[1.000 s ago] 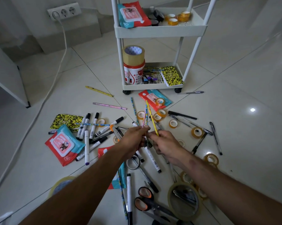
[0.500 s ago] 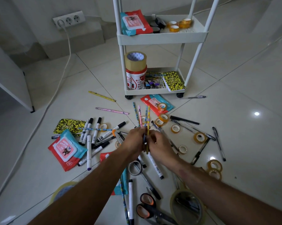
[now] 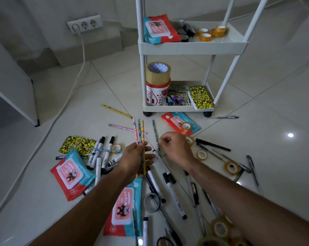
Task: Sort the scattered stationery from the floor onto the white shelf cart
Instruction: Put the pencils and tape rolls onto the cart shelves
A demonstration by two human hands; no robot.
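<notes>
The white shelf cart (image 3: 192,47) runs off the top edge, so its posts end unseen. At the bottom edge, scissors (image 3: 165,242) and a large clear tape roll (image 3: 212,243) are cut off. The left hand (image 3: 135,158) covers the lower ends of the pencils (image 3: 139,131); the print on the red-and-white tub (image 3: 157,95) is too small to read.

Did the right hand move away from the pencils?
Yes. The right hand let go of the pencils in the left hand and moved right, toward the tape on the floor.
</notes>
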